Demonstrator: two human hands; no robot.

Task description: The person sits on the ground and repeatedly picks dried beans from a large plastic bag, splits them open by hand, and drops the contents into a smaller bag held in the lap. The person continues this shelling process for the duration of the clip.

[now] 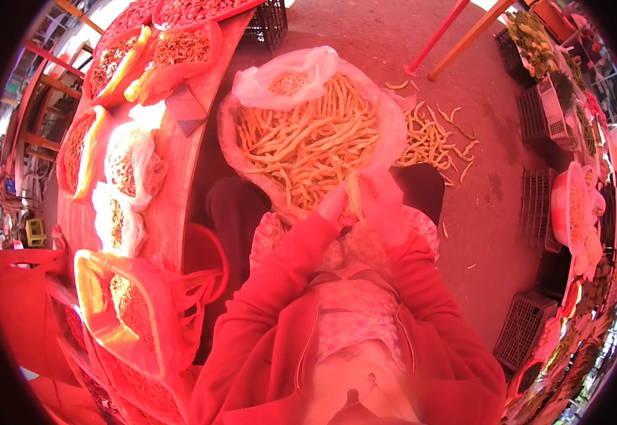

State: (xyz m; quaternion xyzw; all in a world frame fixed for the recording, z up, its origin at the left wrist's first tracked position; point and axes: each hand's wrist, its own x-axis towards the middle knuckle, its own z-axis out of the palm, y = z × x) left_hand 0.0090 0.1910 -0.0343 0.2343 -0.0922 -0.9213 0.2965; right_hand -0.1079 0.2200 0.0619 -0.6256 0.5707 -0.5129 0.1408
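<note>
Both my hands meet at the near rim of a large open sack (393, 143), in front of my lap. A pale bean pod (354, 192) stands upright between them. My left hand (333, 204) grips it from the left, and the fingers of my right hand (384, 202) close on its other side. The sack is heaped with long bean pods (308, 135). On its far side lies a clear plastic bag (316, 64) holding shelled beans (288, 83). My fingertips are partly hidden behind the backs of my hands.
A wooden table (173, 212) on the left bears several open bags of dried goods (128, 162). Loose pods (425, 141) lie on the floor right of the sack. Farther right are plastic crates (526, 326) and a basin (564, 207). Two poles (436, 37) stand ahead.
</note>
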